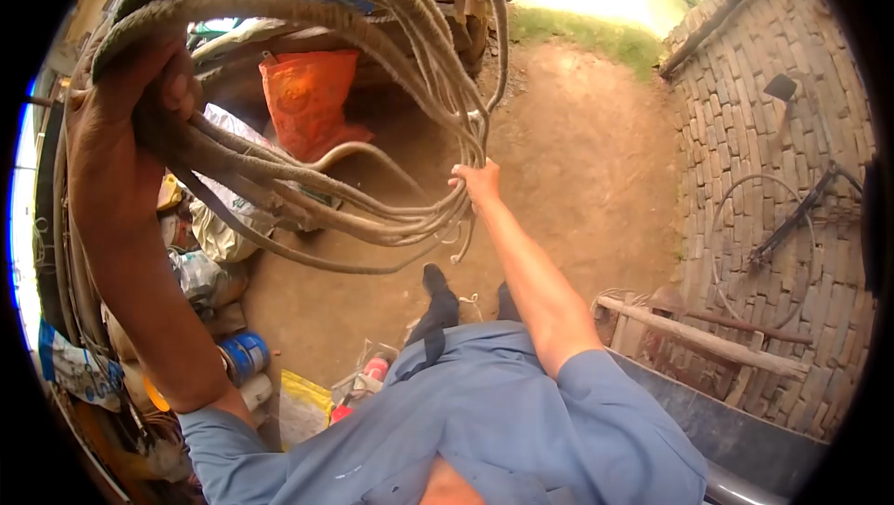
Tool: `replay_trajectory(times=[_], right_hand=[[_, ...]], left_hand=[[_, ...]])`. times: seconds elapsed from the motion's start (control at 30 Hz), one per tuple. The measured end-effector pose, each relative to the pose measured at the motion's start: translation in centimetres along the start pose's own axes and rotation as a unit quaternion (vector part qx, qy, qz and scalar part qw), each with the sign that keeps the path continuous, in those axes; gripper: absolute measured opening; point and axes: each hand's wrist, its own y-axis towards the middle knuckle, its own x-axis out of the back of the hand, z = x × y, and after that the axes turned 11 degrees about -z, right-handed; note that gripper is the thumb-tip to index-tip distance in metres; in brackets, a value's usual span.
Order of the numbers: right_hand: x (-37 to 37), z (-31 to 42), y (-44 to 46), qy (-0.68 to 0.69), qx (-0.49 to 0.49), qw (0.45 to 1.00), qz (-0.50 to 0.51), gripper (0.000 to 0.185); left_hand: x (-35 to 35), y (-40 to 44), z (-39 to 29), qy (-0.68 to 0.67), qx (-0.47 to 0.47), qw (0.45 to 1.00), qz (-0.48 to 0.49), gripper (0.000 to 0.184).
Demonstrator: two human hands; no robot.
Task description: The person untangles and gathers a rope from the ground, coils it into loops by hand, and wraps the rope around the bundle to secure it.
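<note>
A large coil of thick greyish rope hangs in the air across the upper left, its several loops stretched between my two hands. My left hand, raised high at the left, is closed around one end of the coil; rope strands cover part of its fingers. Lower and near the middle, my right hand grips the gathered strands where the loops come together. A short loose end dangles just below the right hand. Behind the coil, an orange bag is partly crossed by rope.
Bags, containers and a blue can crowd the left side. At the right, a brick wall bears a thin hoop and a dark metal tool. A wooden pole lies near the wall's base. Bare earth floor runs between.
</note>
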Motion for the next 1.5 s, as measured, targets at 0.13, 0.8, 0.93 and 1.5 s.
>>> replay_trajectory(times=[0.13, 0.8, 0.93, 1.5], right_hand=[[-0.3, 1.1, -1.5, 0.139, -0.149, 0.973, 0.111, 0.018], [-6.6, -7.6, -0.5, 0.334, -0.306, 0.891, 0.021, 0.026], [-6.7, -5.9, -0.1, 0.385, -0.265, 0.884, 0.002, 0.027], [-0.9, -5.6, 6.2, 0.432, -0.161, 0.883, -0.087, 0.023]], left_hand=[[0.4, 0.9, 0.7, -0.003, -0.005, 0.998, -0.058, 0.021], [-0.5, -4.1, 0.3, 0.0, 0.081, 0.995, -0.059, 0.03], [0.3, -5.8, 0.2, 0.002, 0.124, 0.99, -0.066, 0.039], [4.1, -11.0, 1.4, 0.185, 0.19, 0.958, -0.111, 0.061]])
